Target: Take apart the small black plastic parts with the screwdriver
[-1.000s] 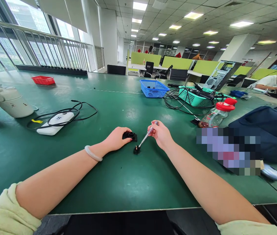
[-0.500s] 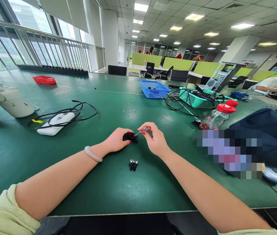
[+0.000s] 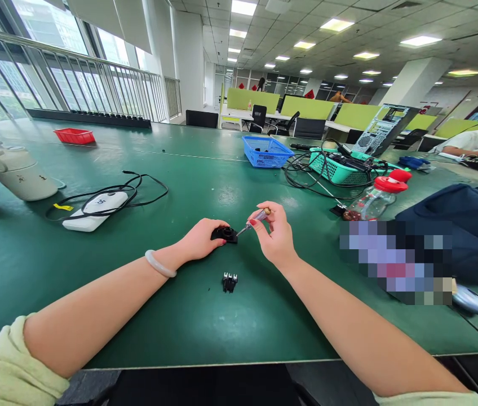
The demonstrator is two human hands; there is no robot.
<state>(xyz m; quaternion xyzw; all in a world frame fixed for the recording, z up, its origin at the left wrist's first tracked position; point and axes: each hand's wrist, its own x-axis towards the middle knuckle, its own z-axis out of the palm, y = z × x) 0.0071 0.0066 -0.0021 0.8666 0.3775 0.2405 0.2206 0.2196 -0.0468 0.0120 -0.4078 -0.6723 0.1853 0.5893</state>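
Note:
Between the thumb and fingers of my left hand is a small black plastic part, resting on the green table. My right hand grips a screwdriver by its clear handle. The shaft slants down to the left, and its tip is at the right edge of the black part; whether it touches cannot be made out. Nearer to me, between my forearms, lies a small black piece with silver metal prongs.
To the left are a white power bank-like box with a black cable and a pale bottle. A red tray, a blue basket and a green basket of cables stand farther back. On the right are a red-lidded jar and a dark bag.
My right hand has drawn slightly right and up, and the screwdriver has tilted steeper, its tip moving from over the black part to its right edge. My left hand keeps its hold.

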